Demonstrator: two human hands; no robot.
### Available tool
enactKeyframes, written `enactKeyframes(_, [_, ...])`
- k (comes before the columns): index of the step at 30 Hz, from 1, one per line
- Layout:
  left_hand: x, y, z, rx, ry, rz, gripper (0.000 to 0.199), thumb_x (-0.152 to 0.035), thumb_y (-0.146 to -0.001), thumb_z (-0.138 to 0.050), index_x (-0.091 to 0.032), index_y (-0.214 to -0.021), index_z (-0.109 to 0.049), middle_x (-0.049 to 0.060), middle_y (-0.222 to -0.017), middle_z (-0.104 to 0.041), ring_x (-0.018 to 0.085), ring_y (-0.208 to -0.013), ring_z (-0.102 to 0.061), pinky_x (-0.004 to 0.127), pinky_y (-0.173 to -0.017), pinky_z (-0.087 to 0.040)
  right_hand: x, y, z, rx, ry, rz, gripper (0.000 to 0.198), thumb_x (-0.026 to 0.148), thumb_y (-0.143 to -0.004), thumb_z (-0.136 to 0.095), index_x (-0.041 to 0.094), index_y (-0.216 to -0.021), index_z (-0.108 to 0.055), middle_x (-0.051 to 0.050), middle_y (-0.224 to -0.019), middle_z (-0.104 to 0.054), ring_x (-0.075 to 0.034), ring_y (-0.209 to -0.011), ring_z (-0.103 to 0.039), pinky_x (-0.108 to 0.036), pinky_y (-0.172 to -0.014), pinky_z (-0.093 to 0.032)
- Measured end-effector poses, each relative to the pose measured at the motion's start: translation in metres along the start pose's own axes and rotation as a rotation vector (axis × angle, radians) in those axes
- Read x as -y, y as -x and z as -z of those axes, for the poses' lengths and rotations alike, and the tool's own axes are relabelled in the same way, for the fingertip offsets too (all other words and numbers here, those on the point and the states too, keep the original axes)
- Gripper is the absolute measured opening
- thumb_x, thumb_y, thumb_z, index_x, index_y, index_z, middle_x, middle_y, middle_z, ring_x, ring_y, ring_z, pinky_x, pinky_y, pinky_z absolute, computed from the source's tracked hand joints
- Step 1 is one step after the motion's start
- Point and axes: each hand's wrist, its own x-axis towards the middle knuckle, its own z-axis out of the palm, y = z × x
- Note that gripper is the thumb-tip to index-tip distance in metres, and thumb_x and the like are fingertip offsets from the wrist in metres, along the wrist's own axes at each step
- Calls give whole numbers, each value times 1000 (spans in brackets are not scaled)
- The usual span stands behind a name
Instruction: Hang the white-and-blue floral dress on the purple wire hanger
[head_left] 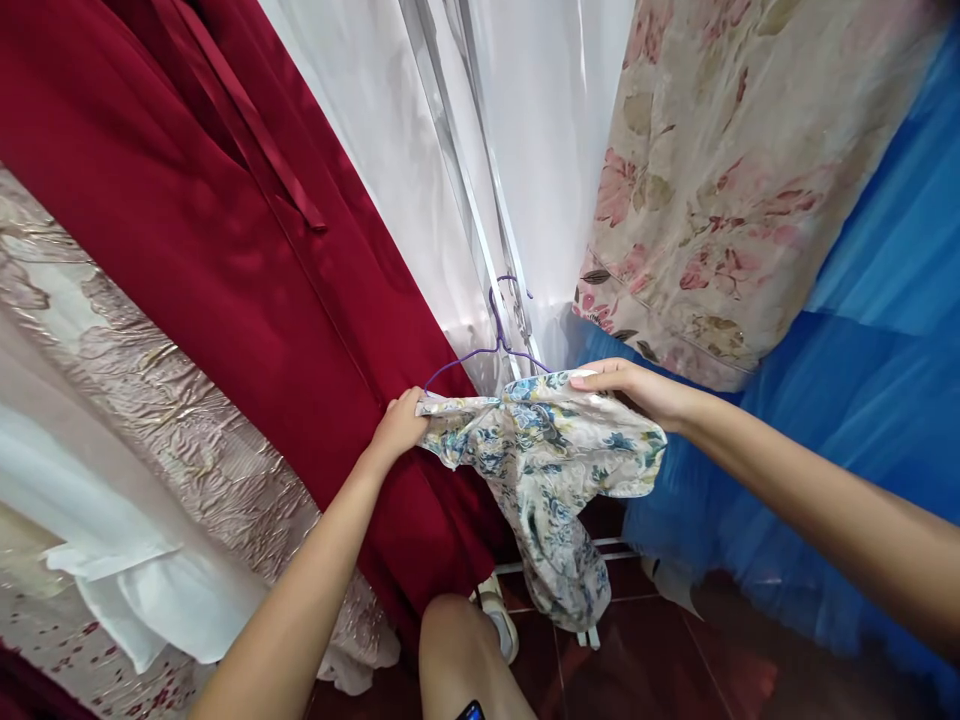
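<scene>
A floral-print garment (540, 440) (pale, with blue flowers) spreads below the hook of a purple hanger (499, 346). The person's left hand (399, 428), left of the hanger, grips one corner; the right hand (637, 388), right of it, pinches the upper edge. Dark red fabric (247, 270) hangs left of the hanger, blue tulle (832, 430) right.

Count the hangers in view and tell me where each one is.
1. The purple hanger rises above the blue-floral garment, between the left hand and the right hand. Others may be hidden.
</scene>
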Motion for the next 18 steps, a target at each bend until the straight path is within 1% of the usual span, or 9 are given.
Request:
enactKeyframes(3, [-7, -13, -2, -73, -20, -43, 25, -2, -60, -64, -21, -76, -60, 5, -85, -60, 28, -92, -52, 39, -94, -38, 0, 0, 0, 10, -37, -11, 20, 32, -79, -77, 13, -85, -75, -6, -76, -75, -18, -65, -71, -26, -61, -56])
enactKeyframes(5, [-16, -17, -2, -95, 2, -83, 28, -3, -59, -60, -22, -80, -58, 5, -90, -62, 28, -94, -52, 39, -93, -39, 1, 0, 1, 22, -72, -9, 20, 31, -80, -76, 13, -89, -75, -7, -80, -76, -19, -69, -72, -26, -65, -57])
enactKeyframes(8, [-33, -16, -4, -106, 91, -146, 28, -6, -62, -52, -22, -84, -50, 3, -96, -65, 23, -92, -58, 36, -87, -46, -1, 2, 7, 53, -107, -13, 22, 32, -81, -76, 13, -92, -74, -7, -82, -76, -19, -71, -72, -27, -67, -58])
enactKeyframes(10, [-47, -13, -6, -133, 196, -184, 23, -9, -68, -49, -22, -87, -46, 3, -94, -66, 19, -86, -62, 31, -79, -49, -4, 4, 13, 49, -121, -6, 20, 32, -80, -77, 15, -90, -73, -4, -79, -75, -17, -67, -71, -25, -64, -57])
enactKeyframes(12, [-60, -10, -8, -157, 339, -207, 18, -14, -73, -52, -22, -88, -48, 2, -87, -65, 16, -78, -62, 27, -70, -49, -8, 6, 20, 23, -163, 18, 17, 31, -79, -78, 16, -88, -72, -3, -75, -75, -17, -66, -71, -26, -63, -56])
enactKeyframes(14, [-70, -9, -12, -156, 481, -213, 20, -17, -72, -62, -21, -89, -52, 2, -83, -64, 15, -74, -61, 24, -65, -48, -10, 7, 23, 5, -247, 31, 18, 31, -78, -78, 17, -86, -71, -3, -74, -76, -19, -66, -72, -29, -67, -58])
enactKeyframes(16, [-76, -10, -17, -125, 563, -202, 27, -16, -68, -68, -20, -92, -55, 3, -86, -65, 16, -79, -63, 23, -65, -49, -10, 5, 22, 44, -327, -36, 24, 39, -81, -73, 15, -86, -71, -6, -75, -77, -22, -69, -73, -34, -74, -58])
enactKeyframes(18, [-78, -12, -22, -114, 561, -174, 33, -18, -67, -71, -20, -96, -56, 4, -90, -66, 18, -85, -65, 24, -67, -51, -10, -1, 16, 107, -355, -125, 41, 52, -89, -62, 12, -89, -70, -8, -79, -78, -22, -73, -74, -38, -81, -57])
